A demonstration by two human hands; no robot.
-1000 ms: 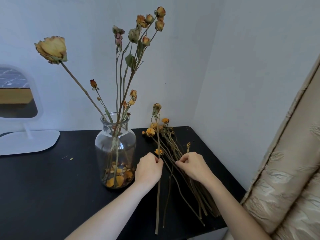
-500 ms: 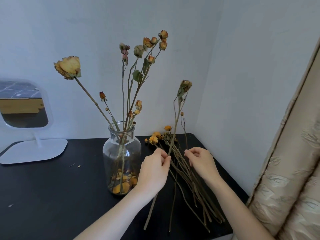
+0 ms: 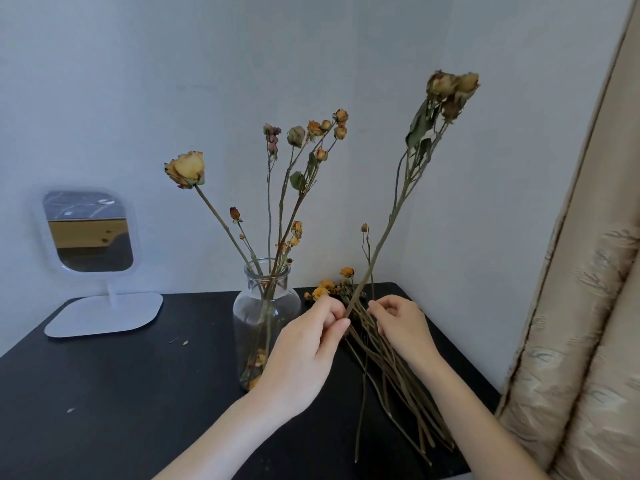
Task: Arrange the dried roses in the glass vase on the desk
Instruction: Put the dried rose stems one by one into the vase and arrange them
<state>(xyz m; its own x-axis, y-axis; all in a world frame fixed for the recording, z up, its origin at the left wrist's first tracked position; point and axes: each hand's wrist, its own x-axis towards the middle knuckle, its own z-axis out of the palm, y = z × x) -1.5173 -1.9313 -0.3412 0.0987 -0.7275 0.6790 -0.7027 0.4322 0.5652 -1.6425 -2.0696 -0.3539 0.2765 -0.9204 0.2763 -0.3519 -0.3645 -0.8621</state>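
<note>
A clear glass vase (image 3: 266,317) stands on the black surface (image 3: 121,393), a little back from the near edge, and it already holds several dried roses (image 3: 185,169). Their stems fan out above its neck, one large yellow bloom leaning off to the left and a cluster of small buds rising higher in the middle. Loose petals (image 3: 257,361) lie at the bottom of the glass. Just in front of the vase and to its right, the left hand (image 3: 304,355) pinches the lower stem of a tall rose (image 3: 391,220) between thumb and curled fingers, holding it off the surface so that it slants up and to the right, its withered heads high against the pale wall (image 3: 519,168). The right hand (image 3: 401,327) is close beside it, fingers curled near a thin stem (image 3: 367,251) topped with a small bud; whether it actually grips that stem I cannot tell. Beneath both hands a pile of dried roses (image 3: 398,375) lies flat on the surface, orange heads pointing toward the corner, stems toward the near edge. A white-framed mirror (image 3: 88,233) on a flat stand sits far left, and a beige curtain (image 3: 571,306) hangs at the right.
</note>
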